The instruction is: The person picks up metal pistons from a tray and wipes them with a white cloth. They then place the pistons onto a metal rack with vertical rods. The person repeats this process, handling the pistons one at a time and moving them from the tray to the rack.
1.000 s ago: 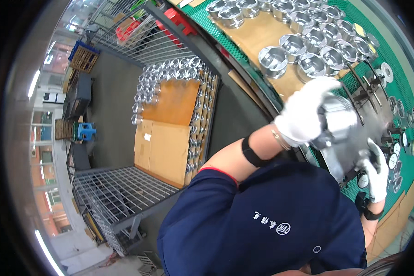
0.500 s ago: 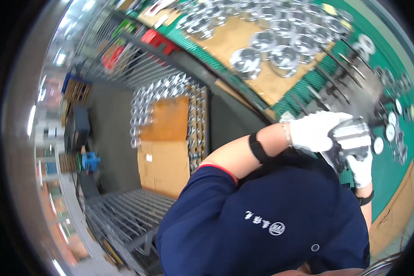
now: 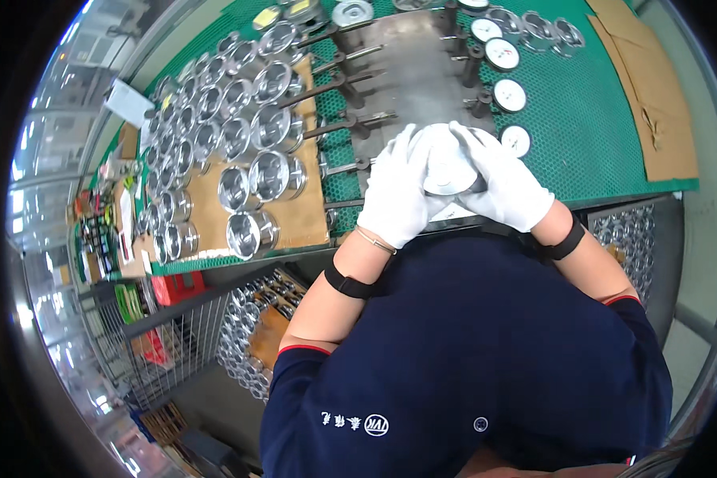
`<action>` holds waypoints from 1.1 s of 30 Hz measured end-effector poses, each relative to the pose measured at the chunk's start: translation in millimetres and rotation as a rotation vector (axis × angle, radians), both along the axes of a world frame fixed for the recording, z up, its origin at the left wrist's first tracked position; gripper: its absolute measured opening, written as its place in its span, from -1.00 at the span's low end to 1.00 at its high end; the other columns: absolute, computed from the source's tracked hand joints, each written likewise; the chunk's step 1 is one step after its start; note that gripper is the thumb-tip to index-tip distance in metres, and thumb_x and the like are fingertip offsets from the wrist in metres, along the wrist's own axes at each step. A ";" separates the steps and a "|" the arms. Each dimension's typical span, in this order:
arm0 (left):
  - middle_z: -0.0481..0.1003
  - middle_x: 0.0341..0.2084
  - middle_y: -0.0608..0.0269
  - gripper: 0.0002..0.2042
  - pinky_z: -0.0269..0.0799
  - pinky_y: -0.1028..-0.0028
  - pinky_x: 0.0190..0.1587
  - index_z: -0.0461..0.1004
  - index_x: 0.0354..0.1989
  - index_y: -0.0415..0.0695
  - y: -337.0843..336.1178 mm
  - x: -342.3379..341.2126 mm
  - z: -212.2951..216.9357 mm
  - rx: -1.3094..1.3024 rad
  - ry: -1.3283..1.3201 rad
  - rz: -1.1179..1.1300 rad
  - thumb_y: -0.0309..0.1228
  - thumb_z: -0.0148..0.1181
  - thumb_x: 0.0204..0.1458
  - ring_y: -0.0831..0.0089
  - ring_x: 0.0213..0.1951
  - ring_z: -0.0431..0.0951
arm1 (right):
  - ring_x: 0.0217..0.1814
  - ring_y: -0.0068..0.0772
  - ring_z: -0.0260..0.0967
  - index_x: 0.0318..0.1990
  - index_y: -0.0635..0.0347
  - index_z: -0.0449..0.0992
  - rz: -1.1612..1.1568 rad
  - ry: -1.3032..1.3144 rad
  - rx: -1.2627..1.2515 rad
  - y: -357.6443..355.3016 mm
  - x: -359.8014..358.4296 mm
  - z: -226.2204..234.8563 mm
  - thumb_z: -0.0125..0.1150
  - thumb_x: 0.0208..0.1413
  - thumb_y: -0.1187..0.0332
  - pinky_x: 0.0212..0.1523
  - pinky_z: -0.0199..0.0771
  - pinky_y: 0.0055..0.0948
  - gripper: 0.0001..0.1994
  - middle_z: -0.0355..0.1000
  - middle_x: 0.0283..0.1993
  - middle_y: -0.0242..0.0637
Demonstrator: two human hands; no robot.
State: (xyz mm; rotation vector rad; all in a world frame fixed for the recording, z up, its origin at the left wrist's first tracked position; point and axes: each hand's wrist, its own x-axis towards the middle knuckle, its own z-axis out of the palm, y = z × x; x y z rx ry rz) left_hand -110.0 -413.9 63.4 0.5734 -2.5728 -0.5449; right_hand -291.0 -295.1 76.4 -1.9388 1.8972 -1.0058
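Note:
Both my hands wear white gloves and meet in front of my body at the near edge of the bench. My left hand [image 3: 398, 191] curls around the left side of a shiny, round metal part [image 3: 451, 169], fingers pointing away from me. From the other side my right hand [image 3: 506, 182] grips the same part. The gloves cover much of its sides, so its full shape is hidden. Just beyond it lies a grey metal plate [image 3: 418, 76] flanked by dark posts and rods. White-faced dial gauges [image 3: 510, 95] line the plate's right side.
Many shiny metal rings [image 3: 276, 177] stand on brown cardboard [image 3: 315, 215] to the left. Green ribbed matting [image 3: 581, 135] covers the bench. Folded cardboard [image 3: 653, 119] lies at the right edge. Below left, a wire cart [image 3: 187, 342] stands near more rings [image 3: 239, 342].
My body and view have turned from the aisle side to face the bench. The metal part, held in both hands throughout, now sits in front of the grey plate.

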 end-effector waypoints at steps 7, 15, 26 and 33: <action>0.36 0.23 -0.23 -0.08 0.44 0.10 0.21 0.22 0.38 -0.23 -12.5 -7.4 -7.6 0.091 0.079 -0.033 -0.18 0.56 -0.17 -0.17 0.20 0.45 | -0.36 -0.53 0.53 0.57 0.24 -0.18 -0.155 -1.038 0.685 28.9 1.9 -10.7 0.26 0.18 0.41 -0.26 0.65 -0.48 -0.10 0.50 -0.12 -0.22; 0.32 0.27 -0.19 -0.03 0.44 0.11 0.23 0.16 0.44 -0.16 -18.9 -12.0 -11.4 0.156 0.101 -0.025 -0.24 0.59 -0.18 -0.14 0.23 0.42 | -0.36 -0.45 0.55 0.60 0.17 -0.32 -0.167 -1.059 0.773 23.8 8.7 -5.2 0.25 0.19 0.40 -0.27 0.64 -0.43 -0.03 0.52 -0.08 -0.14; 0.33 0.27 -0.13 -0.04 0.45 0.16 0.23 0.16 0.44 -0.16 -21.8 -16.3 -21.2 0.141 0.112 0.009 -0.28 0.59 -0.18 -0.07 0.22 0.44 | 0.00 -0.39 0.50 0.60 0.18 -0.25 -0.175 -0.959 0.767 21.4 5.7 -5.6 0.30 0.15 0.28 0.12 0.49 -0.44 -0.01 0.58 -0.04 -0.13; 0.40 0.14 -0.26 -0.30 0.53 0.13 0.10 0.23 0.33 -0.27 -18.1 -21.2 -15.0 0.084 0.189 -0.001 -0.31 0.39 0.04 -0.17 0.08 0.51 | 0.01 -0.32 0.52 0.60 0.17 -0.24 -0.174 -0.884 0.769 21.2 4.0 -9.3 0.30 0.14 0.26 0.12 0.50 -0.41 -0.01 0.59 -0.04 -0.11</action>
